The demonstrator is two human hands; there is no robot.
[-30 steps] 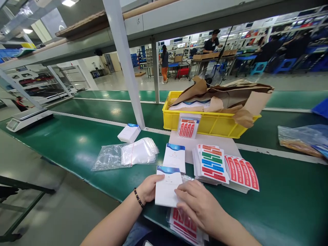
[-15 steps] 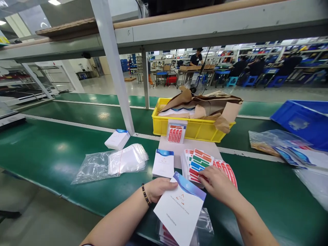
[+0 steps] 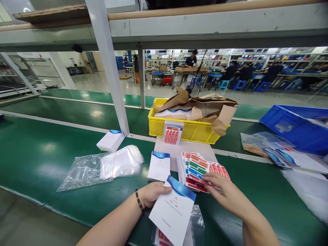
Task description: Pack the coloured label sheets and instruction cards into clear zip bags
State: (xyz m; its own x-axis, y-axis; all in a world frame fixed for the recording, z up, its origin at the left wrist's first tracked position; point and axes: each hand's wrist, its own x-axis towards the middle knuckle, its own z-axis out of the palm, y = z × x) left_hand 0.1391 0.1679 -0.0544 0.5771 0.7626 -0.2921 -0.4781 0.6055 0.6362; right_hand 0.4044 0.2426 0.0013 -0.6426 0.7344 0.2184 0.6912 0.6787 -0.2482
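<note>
- Evidently the green counter (image 3: 58, 136) carries everything within reach, its flat top letting separate piles lie side by side.
- Beyond the piles, the yellow bin (image 3: 187, 132) holds crumpled brown paper (image 3: 222, 111) and white printed items; its front wall probably props the upright sticker packet (image 3: 173, 134).
- At the right, the blue bin (image 3: 294, 127) sits behind flat bags and blue-and-white papers.
- Left of centre, a clear bag (image 3: 77, 169) lies with banded plastic sleeves (image 3: 120, 163); the band presumably keeps those slippery sleeves together.
- Multicoloured sticker sheets (image 3: 198, 167) overlap beside red sticker sheets (image 3: 220, 168), their loose fanning likely making single edges easier to catch.
- Two booklet stacks, one near (image 3: 159, 166) and one farther left (image 3: 110, 140), rest cover up, squared enough to stay steady.
- The hands are apart. The left hand (image 3: 153, 194) clamps one booklet (image 3: 171, 213) near its blue top, thumb over the cover, seemingly to hold it ready above the bagged red sheets (image 3: 162, 238) while leaving the other hand free.
- The right hand (image 3: 224, 188) pinches the edge of a multicoloured sheet, a light grip that suits thin stock.
- Smallest, a dark bead bracelet (image 3: 138, 200) circles the left wrist.
</note>
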